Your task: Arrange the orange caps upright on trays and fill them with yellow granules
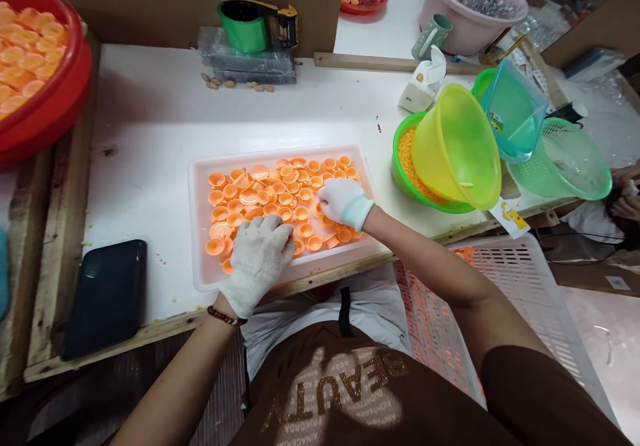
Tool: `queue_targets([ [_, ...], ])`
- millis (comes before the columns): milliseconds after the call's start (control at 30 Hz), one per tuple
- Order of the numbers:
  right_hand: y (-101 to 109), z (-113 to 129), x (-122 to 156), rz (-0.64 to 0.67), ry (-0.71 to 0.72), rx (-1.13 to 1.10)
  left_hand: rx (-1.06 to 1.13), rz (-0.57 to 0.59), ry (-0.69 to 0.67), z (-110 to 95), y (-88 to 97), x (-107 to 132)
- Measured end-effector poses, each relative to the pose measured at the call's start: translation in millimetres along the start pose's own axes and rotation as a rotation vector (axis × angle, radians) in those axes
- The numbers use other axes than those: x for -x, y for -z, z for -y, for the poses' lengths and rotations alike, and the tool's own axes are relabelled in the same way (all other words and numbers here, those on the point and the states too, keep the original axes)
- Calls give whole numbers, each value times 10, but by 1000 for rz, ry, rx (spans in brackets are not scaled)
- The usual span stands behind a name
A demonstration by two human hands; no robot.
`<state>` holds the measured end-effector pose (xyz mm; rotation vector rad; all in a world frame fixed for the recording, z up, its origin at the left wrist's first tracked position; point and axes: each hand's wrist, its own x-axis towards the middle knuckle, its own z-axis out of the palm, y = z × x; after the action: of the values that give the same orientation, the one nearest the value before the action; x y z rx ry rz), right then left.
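Working over a pale pink tray (pixel 200 173) set at the near edge of a white table (pixel 160 113), with both hands in white knit gloves down among the orange caps (pixel 270 196) scattered across it, most lying hollow side up. Left hand (pixel 260 256) at the tray's near left part, knuckles up, fingers bent and drawn close together, tips down on the caps there; impossible to tell whether a cap is pinched underneath. Beaded bracelet (pixel 225 316) round that wrist. Right hand (pixel 344 201) over the tray's right part, fingers curled down onto the caps and hidden from above; again impossible to tell whether closed on one.

Lying flat left of the tray, near the table edge: a black phone (pixel 107 296). Standing at the far left: a red basin (pixel 50 106) heaped with more orange pieces. Sitting at the back of the table: a green tape dispenser (pixel 247 26). Placed right of the tray: a green bowl (pixel 400 173) of fine orange-yellow bits, a yellow bowl (pixel 455 146) tilted into it, then a teal basket (pixel 515 109) and a green mesh basket (pixel 565 159) leaning beside. Set beyond these: a tissue pack (pixel 425 83) and a pink basin (pixel 470 26). Standing below the table on the right: a white slotted crate (pixel 525 279).
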<state>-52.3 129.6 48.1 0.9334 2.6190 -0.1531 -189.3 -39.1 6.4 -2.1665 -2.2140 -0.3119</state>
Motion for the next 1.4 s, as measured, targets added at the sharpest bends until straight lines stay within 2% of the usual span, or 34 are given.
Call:
queue_targets([
  [100, 25, 23, 27, -37, 23, 19, 11, 22, 23, -3, 1, -7],
  [167, -2, 12, 72, -45, 135, 21, 37, 39, 38, 28, -9, 0],
  [267, -69, -30, 168, 27, 283, 28, 90, 52, 86, 101, -26, 26],
  [400, -123, -32, 251, -28, 265, 116, 152, 60, 155, 160, -36, 26],
  [500, -172, 35, 215, -74, 431, 144, 176, 75, 189, 170, -24, -23],
  [600, -230, 83, 145, -66, 583, 171, 179, 95, 206, 172, -12, -83],
  [667, -240, 69, 137, -37, 580, 197, 172, 106, 192, 168, -19, -112],
  [800, -170, -39, 268, 34, 483, 214, 132, 95, 135, 151, -66, -127],
  [967, -113, -132, 416, 66, 451, 131, 116, 48, 118, 118, -26, -91],
  [1100, -138, -107, 327, 92, 429, 95, 170, 114, -34, -20, 53, -100],
  [1167, -165, -68, 265, 67, 445, 114, 171, 143, -88, -116, 56, -141],
  [1267, -225, -22, 237, -44, 478, 146, 146, 168, -103, -204, 31, -217],
  [1333, -268, -31, 273, -102, 480, 137, 138, 172, -97, -201, 24, -240],
  [1400, -299, -74, 333, -98, 473, 97, 141, 163, -85, -156, 31, -225],
])
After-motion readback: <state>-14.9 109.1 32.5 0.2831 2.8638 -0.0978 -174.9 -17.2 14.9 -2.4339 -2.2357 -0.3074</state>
